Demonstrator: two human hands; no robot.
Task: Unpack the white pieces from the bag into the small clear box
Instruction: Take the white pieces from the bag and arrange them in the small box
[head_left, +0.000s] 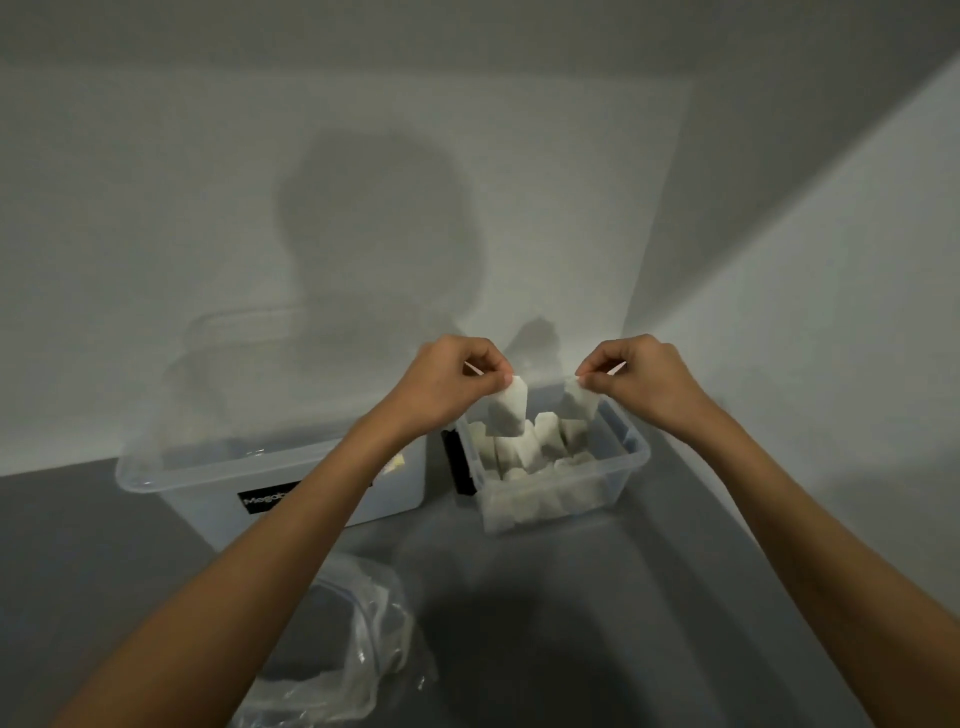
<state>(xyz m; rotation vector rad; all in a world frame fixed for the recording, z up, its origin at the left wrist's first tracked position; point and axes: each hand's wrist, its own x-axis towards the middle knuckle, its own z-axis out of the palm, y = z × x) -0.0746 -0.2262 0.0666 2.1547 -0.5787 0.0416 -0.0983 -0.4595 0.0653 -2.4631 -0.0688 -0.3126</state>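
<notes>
Over the small clear box (638, 453), 1 o'clock of bag (337, 649), our left hand (452, 389) & right hand (644, 384) fingers (602, 371) pinch white pieces (506, 415) by top corners; prob. light, soft.

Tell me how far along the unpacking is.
Mostly done: the small clear box already holds a heap of white pieces. In hand: the left hand and right hand each pinch one piece above it. Left: drop both; the plastic bag looks nearly flat, leftovers unclear.
</notes>
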